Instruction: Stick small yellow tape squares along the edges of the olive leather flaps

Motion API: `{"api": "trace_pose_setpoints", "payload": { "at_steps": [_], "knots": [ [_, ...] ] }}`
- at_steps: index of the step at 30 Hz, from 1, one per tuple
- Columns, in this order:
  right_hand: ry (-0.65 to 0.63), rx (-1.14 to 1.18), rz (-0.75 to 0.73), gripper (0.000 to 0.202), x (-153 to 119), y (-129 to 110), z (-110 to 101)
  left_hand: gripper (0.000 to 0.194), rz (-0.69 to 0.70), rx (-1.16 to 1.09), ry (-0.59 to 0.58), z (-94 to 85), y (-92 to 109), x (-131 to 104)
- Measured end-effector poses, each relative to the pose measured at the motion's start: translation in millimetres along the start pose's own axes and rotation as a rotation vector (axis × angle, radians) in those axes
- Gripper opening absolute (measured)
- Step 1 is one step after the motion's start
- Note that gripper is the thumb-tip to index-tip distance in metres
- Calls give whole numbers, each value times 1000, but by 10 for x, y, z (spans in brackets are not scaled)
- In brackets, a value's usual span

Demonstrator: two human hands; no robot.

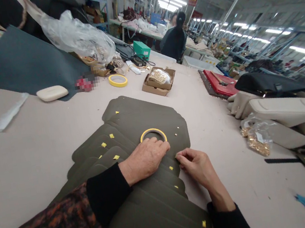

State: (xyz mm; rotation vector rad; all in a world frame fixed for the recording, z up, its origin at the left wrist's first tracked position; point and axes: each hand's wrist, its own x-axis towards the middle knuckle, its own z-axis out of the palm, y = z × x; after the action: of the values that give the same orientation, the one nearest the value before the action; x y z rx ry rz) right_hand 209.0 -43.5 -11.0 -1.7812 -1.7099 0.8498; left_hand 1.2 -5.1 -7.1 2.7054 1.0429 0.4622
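Overlapping dark olive panels [140, 110] with cut corners, perhaps leather, are fanned out on the table before me. Small yellow tape pieces [115, 157] stick to several of them. A roll of yellow tape [153, 130] is at my left hand [149, 157], whose fingers curl over its near rim; the fingertips are partly hidden. My right hand [193, 163] is closed in a pinch at the right edge of the panels, thumb and forefinger together. Whatever lies between those fingertips is too small to make out. Two tiny shiny bits [176, 134] are on the top panel.
Farther back are a second tape roll [118, 80], a cardboard box [159, 81] of gold-coloured hardware and a whitish block [52, 93]. On the right lie pale bag parts [285, 108], a bag of gold pieces [258, 143] and a red slab [219, 83]. A person [174, 39] sits beyond.
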Motion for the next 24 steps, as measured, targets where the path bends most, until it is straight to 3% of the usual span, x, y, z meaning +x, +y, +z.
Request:
{"api": "trace_pose_setpoints", "payload": {
  "at_steps": [5,11,14,17,21,24],
  "knots": [
    [98,-226,-117,17,20,-61,50,13,-4,1,10,6,7,-6],
    [74,-340,-103,16,53,-38,58,12,6,30,10,19,1,-3],
    [148,-335,-120,35,25,13,5,13,3,28,0,23,-10,-1],
    [195,-315,-255,19,-41,48,-72,13,6,9,0,19,-18,-1],
    [84,-445,-525,19,-102,34,-112,13,1,-7,17,8,-23,2],
    [-17,-552,-552,23,-69,-3,-75,13,2,-33,26,-4,-21,5]
  ]
}}
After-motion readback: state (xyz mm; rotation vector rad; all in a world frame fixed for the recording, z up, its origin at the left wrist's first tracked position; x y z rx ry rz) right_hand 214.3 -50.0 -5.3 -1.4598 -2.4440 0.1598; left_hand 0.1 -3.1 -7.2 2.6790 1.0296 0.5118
